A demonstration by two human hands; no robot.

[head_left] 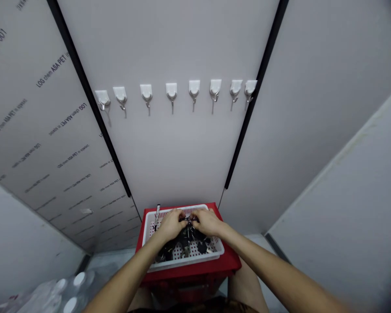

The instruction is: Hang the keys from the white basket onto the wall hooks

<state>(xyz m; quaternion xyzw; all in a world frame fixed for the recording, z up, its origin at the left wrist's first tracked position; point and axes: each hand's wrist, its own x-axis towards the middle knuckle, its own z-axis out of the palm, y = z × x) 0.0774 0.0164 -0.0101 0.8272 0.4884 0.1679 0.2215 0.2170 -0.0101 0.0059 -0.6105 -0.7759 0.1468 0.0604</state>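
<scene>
A white perforated plastic basket [198, 262] sits on a red stool [228, 259] in front of me. Inside it lies a heap of dark items with shiny metal parts [184, 239], which look like keys. Over the basket's far half, my left hand [172, 224] and my right hand [208, 222] face each other, almost touching. Both have their fingertips pinched on a small dark piece with metal bits at the top of the heap. Its exact kind is hidden by my fingers. A thin white-and-black stick like a pen [157, 214] leans at the basket's far left corner.
Several white adhesive hooks [171, 90] with metal prongs line the wall ahead. Black strips [91, 100] edge the wall panel. Clear bottles with white caps [80, 278] stand on the floor at the lower left. Pale side walls [348, 187] close in on both sides.
</scene>
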